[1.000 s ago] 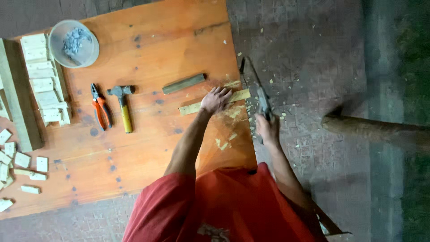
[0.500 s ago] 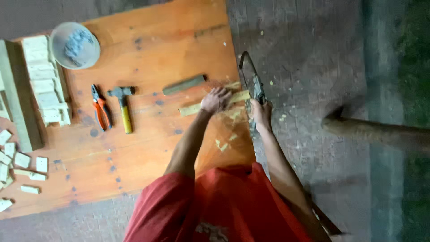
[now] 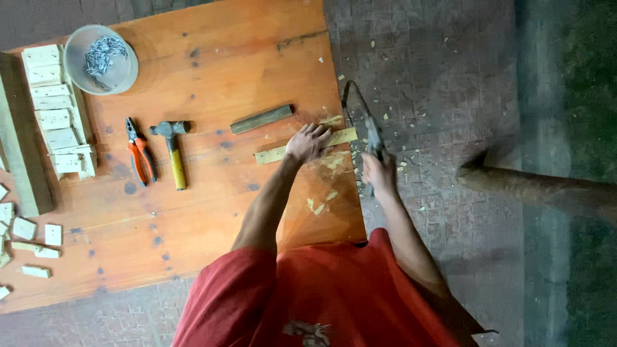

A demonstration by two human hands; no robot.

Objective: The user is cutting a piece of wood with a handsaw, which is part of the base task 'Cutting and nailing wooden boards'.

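- The left hand (image 3: 308,142) lies palm down with fingers spread, pressing a pale wood strip (image 3: 273,155) flat on the tabletop (image 3: 218,64) near its right edge.
- The strip runs roughly across the tabletop, its right end (image 3: 346,135) reaching the edge just beside the saw.
- The right hand (image 3: 379,173) is closed in a fist around the handle of a saw (image 3: 363,122), just past the right edge of the tabletop, over the paved floor (image 3: 437,77).
- The saw's frame points away from the person; its blade seems to meet the strip's end, though blur makes the contact hard to judge.
- Sawdust and pale chips (image 3: 324,193) lie on the tabletop below the left hand, and more chips scatter on the floor by the saw.
- A darker wood bar (image 3: 261,119) lies just beyond the strip, apart from it.
- Left of the bar rest a hammer (image 3: 172,151) with a yellow handle and orange-handled pliers (image 3: 140,157), side by side.
- A clear bowl of nails (image 3: 101,58) sits at the far left corner.
- Cut wood blocks (image 3: 58,119) are stacked along the left edge, with smaller pieces (image 3: 29,241) toward the near left corner.
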